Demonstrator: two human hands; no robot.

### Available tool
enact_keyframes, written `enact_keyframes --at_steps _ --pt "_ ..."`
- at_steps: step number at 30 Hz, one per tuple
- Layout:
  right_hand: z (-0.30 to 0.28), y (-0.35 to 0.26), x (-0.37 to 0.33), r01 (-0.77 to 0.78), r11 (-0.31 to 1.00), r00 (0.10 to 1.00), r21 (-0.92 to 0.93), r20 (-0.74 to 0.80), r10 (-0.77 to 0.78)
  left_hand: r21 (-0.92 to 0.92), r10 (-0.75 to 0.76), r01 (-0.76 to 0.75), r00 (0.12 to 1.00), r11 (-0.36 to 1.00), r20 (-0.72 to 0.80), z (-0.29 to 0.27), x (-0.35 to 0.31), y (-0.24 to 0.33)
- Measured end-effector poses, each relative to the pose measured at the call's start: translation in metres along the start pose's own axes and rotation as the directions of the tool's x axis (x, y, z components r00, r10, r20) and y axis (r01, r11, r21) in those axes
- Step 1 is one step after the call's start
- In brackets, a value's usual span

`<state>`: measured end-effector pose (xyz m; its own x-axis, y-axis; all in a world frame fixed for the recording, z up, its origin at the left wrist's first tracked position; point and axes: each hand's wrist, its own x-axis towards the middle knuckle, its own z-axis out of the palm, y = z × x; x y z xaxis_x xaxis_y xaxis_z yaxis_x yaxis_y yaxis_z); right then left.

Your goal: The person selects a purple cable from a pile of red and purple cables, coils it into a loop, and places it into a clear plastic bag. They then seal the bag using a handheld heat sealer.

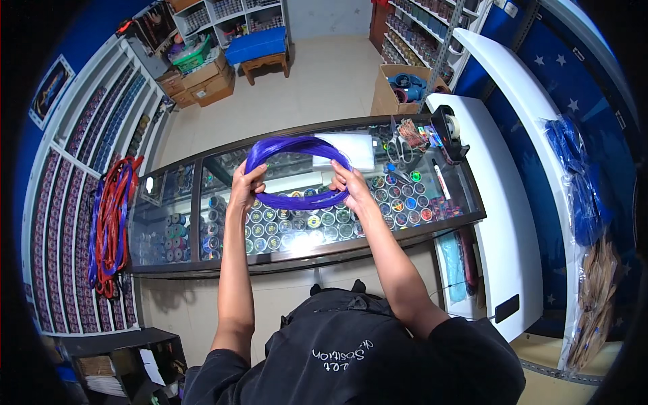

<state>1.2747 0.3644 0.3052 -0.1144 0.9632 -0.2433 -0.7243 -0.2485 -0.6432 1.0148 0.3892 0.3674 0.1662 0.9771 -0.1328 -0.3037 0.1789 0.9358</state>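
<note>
A coil of purple line [290, 145], wound into a wide loop of many thin strands, is held up over the glass display case. My left hand [248, 183] closes round the loop's left side, thumb on top. On the opposite side my right hand [347, 182] grips the loop, its fingers curled in toward the middle. Through the loop and below it the glass-topped case [304, 255] shows, with rows of round spools inside. A clear plastic packet [361, 150] lies on the glass, partly behind the coil.
On the case's right end are scissors [399, 150], a tape dispenser [448, 132] and a marker [441, 178]. Red and purple coils [115, 226] hang at the left shelves [64, 236]. A phone [507, 308] rests on the white counter [506, 223]. Beyond stands a blue-topped stool [256, 46].
</note>
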Motion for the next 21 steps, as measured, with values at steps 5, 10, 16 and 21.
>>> enact_keyframes --at_steps 5,10,16,21 --pt "-0.007 -0.005 -0.006 -0.006 0.975 0.989 -0.222 -0.143 -0.026 0.305 -0.047 0.052 0.999 0.951 -0.026 -0.005 -0.001 -0.020" --pt "-0.026 -0.005 -0.018 -0.093 0.953 0.974 -0.290 -0.226 0.027 0.175 -0.352 0.336 0.934 0.925 0.065 -0.016 -0.001 -0.047" --pt "-0.053 0.003 -0.027 -0.116 0.960 0.973 -0.257 -0.223 0.058 -0.006 -0.341 0.343 0.937 0.939 0.082 -0.013 -0.005 -0.082" --pt "-0.067 0.014 -0.035 0.006 0.910 0.938 -0.415 -0.313 -0.149 0.294 -0.075 0.083 0.996 0.952 -0.039 -0.003 -0.014 -0.112"
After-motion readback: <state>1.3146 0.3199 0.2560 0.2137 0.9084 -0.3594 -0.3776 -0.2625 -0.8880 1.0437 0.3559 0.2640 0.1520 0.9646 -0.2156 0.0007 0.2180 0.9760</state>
